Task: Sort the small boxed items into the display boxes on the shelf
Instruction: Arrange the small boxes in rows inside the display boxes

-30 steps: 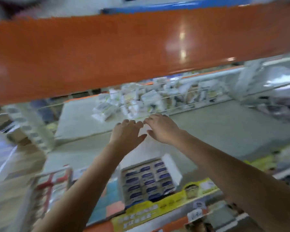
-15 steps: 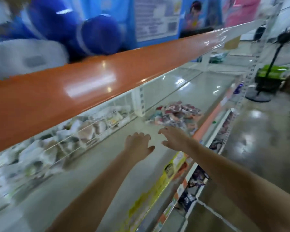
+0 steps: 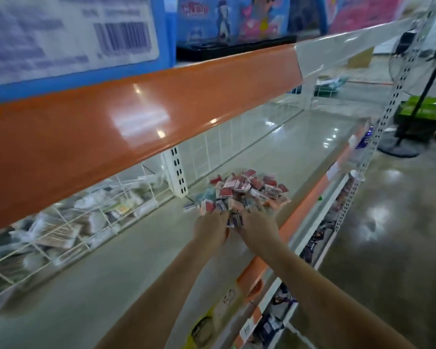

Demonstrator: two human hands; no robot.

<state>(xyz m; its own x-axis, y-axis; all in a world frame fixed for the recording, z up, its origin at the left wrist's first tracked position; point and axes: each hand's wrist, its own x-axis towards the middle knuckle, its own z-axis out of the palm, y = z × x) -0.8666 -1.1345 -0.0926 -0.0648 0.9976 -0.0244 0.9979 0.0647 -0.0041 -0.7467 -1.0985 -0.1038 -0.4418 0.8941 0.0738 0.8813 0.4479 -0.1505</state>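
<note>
Your left hand [image 3: 212, 229] and right hand [image 3: 256, 226] reach side by side into the near edge of the pile of small boxes [image 3: 242, 191] on the grey shelf [image 3: 126, 260], fingers buried among them; whether either grips a box, you cannot tell. A blurred barcode label [image 3: 122, 37] is unreadable; price tags [image 3: 230, 295] read roughly "50" and "10"

floor fan [image 3: 410, 79] right | wire bins [image 3: 68, 222] left, contents blurred, possibly packets
</note>
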